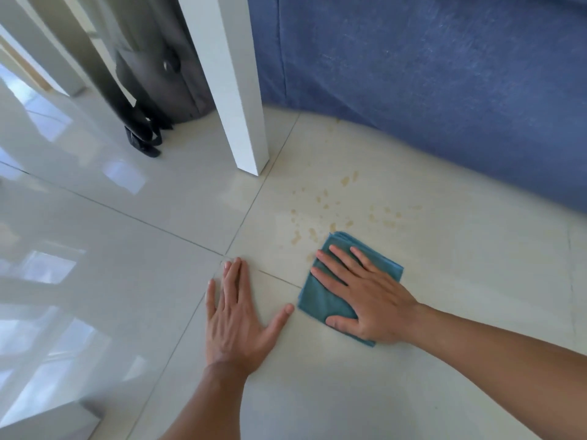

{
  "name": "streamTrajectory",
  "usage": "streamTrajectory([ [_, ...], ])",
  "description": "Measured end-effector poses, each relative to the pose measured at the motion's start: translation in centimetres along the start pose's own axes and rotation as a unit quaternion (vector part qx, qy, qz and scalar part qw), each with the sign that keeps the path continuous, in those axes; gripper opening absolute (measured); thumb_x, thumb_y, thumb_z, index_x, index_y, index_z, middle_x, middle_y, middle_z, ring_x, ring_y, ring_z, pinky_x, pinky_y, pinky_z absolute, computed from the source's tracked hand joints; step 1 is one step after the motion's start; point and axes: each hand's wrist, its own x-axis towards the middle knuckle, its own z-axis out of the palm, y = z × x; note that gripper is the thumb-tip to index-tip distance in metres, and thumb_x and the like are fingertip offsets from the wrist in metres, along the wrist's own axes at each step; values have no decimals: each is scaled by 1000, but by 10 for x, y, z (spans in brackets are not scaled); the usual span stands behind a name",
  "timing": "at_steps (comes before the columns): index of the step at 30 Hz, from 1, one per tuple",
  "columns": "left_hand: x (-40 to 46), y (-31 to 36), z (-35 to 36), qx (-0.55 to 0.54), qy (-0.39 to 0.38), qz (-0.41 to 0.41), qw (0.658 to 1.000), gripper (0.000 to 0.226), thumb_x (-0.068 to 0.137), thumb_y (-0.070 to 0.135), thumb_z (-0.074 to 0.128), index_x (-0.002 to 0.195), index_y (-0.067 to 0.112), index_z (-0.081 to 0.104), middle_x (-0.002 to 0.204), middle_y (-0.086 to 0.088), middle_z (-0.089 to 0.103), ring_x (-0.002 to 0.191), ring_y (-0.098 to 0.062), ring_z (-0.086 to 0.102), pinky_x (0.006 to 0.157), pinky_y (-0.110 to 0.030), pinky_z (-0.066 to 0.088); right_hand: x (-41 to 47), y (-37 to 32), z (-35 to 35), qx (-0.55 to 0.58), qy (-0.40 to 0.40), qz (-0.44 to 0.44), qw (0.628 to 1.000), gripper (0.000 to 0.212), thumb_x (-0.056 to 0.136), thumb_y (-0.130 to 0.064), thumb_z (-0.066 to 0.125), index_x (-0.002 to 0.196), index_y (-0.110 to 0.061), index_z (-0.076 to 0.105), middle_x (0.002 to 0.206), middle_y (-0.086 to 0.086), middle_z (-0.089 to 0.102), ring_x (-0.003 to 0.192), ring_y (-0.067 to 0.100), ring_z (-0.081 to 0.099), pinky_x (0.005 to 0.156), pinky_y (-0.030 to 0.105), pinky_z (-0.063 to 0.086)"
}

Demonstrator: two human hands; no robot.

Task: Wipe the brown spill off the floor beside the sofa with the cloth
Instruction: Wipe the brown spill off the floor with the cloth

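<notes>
the cloth [330, 296] is pressed flat under the right hand [368, 300] (fingers spread); drops [324, 201] could be smeared if pushed dry.

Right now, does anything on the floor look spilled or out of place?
Yes: pale brown spill droplets are scattered on the tile between the table leg and sofa, just beyond the cloth under the right hand. Nothing else looks odd.
</notes>
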Motion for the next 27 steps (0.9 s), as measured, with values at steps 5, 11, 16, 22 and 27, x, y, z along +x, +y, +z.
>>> streamTrajectory([
  [5,-2,1,-2,8,-13,6,1000,132,68,100,19,160,7,11,168,-6,9,154,-12,-11,125,-44,-4,36,-16,-2,22,46,65,997,90,94,-75,35,165,-29,5,173,-6,-8,158,16,-17,129,46,-2],
  [11,-2,5,-5,29,-26,1,999,142,59,104,31,160,7,10,169,-8,3,154,-17,-13,124,-45,-8,54,4,-9,22,60,106,992,87,97,-73,26,165,-26,-1,173,-5,-10,158,16,-18,129,47,0],
  [16,-4,7,-6,29,-27,-1,999,149,51,105,42,159,7,15,168,-8,8,155,-17,-7,124,-44,-6,23,3,-4,12,39,85,996,95,94,-76,33,165,-23,-5,172,-4,-15,156,17,-24,129,48,-1],
  [22,-3,3,-2,39,-12,12,999,145,53,105,41,157,4,26,166,-12,19,155,-19,4,123,-47,1,37,-16,-5,5,28,22,999,94,94,-76,35,165,-26,1,172,-8,-11,157,17,-21,128,45,-8],
  [27,-1,5,1,47,11,7,999,131,64,101,40,153,4,35,162,-14,29,154,-20,12,123,-48,4,76,-22,-9,16,31,51,998,81,100,-70,23,165,-28,-1,172,-8,-12,157,17,-22,128,47,-6],
])
